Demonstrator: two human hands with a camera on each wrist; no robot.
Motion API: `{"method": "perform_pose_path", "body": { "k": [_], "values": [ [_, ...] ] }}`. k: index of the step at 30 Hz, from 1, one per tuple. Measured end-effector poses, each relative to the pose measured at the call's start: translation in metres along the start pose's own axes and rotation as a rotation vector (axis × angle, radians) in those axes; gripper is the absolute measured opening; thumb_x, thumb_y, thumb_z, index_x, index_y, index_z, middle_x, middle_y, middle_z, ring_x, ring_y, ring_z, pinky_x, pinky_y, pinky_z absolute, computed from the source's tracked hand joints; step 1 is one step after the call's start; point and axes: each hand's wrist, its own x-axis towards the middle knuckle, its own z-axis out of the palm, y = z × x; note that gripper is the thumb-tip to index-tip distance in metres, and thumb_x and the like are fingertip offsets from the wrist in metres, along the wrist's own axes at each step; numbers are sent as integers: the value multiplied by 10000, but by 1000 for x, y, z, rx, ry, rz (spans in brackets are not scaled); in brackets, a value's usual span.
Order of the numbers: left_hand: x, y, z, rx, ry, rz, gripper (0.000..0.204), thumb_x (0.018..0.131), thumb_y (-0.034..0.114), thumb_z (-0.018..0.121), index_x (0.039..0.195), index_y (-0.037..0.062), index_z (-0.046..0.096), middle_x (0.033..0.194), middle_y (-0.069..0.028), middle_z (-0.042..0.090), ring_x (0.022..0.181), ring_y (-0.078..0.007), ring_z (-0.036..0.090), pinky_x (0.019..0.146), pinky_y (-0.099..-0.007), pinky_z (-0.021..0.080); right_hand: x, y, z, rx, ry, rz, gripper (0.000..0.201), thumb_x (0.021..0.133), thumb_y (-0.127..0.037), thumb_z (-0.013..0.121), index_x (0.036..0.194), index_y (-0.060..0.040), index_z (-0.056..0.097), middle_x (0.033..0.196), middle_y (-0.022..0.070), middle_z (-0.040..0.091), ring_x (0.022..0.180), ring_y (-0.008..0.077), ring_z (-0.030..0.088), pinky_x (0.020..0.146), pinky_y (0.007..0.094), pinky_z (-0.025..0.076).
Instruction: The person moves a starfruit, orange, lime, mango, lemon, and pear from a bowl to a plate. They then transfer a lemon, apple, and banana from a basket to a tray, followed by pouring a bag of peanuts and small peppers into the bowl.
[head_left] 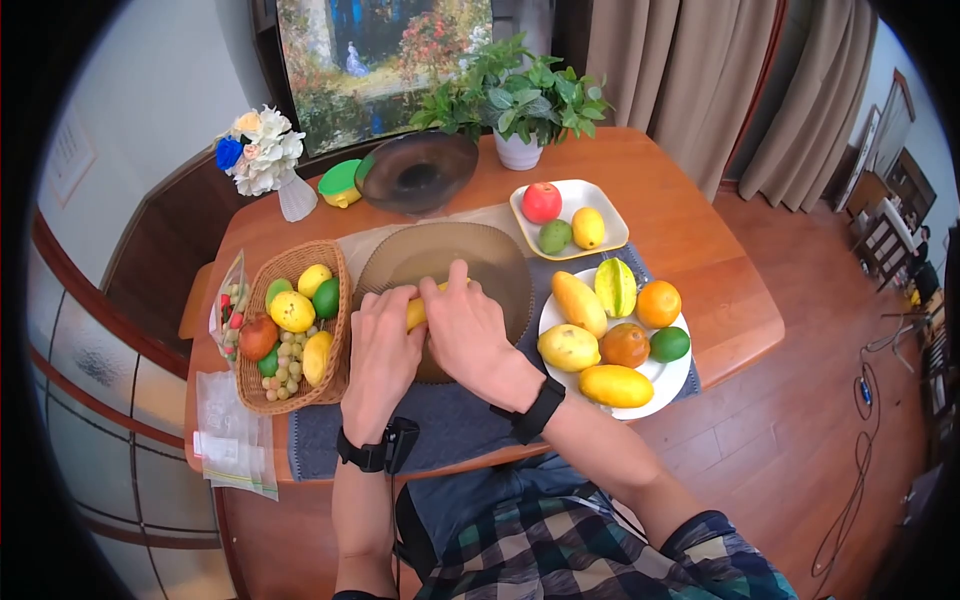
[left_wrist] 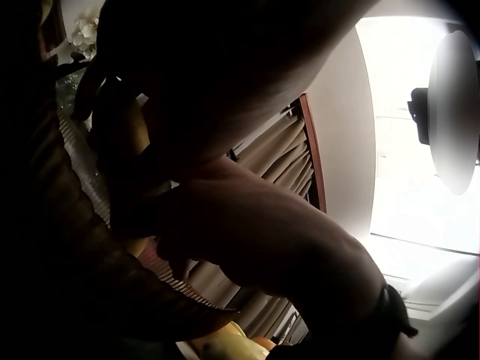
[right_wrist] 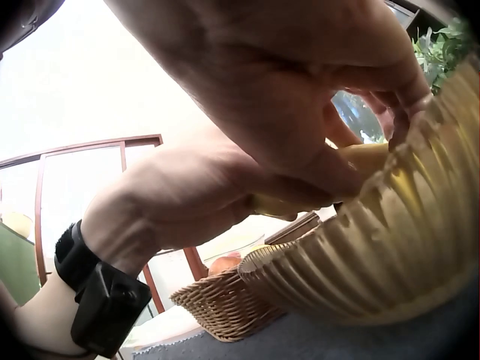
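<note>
Both hands grip a yellow fruit (head_left: 416, 314) over a wide brown ribbed glass bowl (head_left: 385, 262). The left hand (head_left: 385, 338) curls round its left part, and the right hand (head_left: 465, 325) holds it from the right, the two hands close together. Fingers hide most of the fruit. In the right wrist view, the fruit (right_wrist: 367, 157) shows beneath the right hand (right_wrist: 277, 97), just inside the ribbed bowl rim (right_wrist: 375, 240); the left hand (right_wrist: 180, 195) is behind. The left wrist view is very dark, with part of the fruit (left_wrist: 136, 131) visible.
A wicker basket (head_left: 342, 300) of fruit stands left of the bowl, beside plastic bags (head_left: 235, 425). A white plate (head_left: 655, 385) of fruit and a square dish (head_left: 573, 196) are at the right. Behind are a dark glass bowl (head_left: 440, 165), a green-lidded container (head_left: 341, 183) and a potted plant (head_left: 518, 150).
</note>
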Motion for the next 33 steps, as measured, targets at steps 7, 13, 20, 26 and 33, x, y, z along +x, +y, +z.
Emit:
{"method": "perform_pose_path", "body": {
  "k": [7, 13, 20, 26, 33],
  "values": [
    [-3, 2, -2, -39, 120, 26, 349, 840, -27, 785, 1181, -37, 712, 1131, -234, 734, 1073, -438, 634, 943, -518, 510, 1, -3, -7, 147, -24, -59, 381, 827, -22, 737, 1195, 2, 642, 1209, 261, 578, 1061, 449, 718, 818, 523, 632],
    [-9, -1, -9, -93, 114, -137, 338, 911, 61, 776, 1228, -22, 694, 1154, -262, 701, 1059, -461, 683, 926, -489, 548, 6, -5, -3, 95, 12, -172, 333, 855, -26, 712, 1180, 9, 649, 1161, 224, 619, 1041, 459, 713, 827, 519, 627],
    [-16, -14, -11, -387, 163, -118, 514, 908, 6, 774, 1396, 5, 610, 1246, -231, 709, 1095, -363, 680, 934, -444, 557, 25, 6, -30, 40, -89, -220, 269, 873, -98, 730, 1118, 12, 718, 1084, 261, 724, 960, 457, 748, 843, 534, 620],
    [-26, -34, -9, -455, 134, -251, 619, 902, -43, 759, 1471, 11, 525, 1257, -131, 704, 1062, -242, 658, 939, -380, 560, 71, 51, -91, 15, -1, -229, 250, 853, -102, 742, 1078, 6, 714, 1017, 257, 753, 998, 471, 730, 882, 555, 584],
    [-36, -43, 4, -307, 58, -210, 581, 912, -39, 748, 1451, 16, 538, 1232, -149, 695, 1102, -291, 660, 1000, -422, 538, 100, 136, -137, 76, 87, -128, 307, 830, -62, 771, 1132, -44, 722, 1051, 236, 763, 1030, 469, 725, 897, 509, 580]
  ]
}}
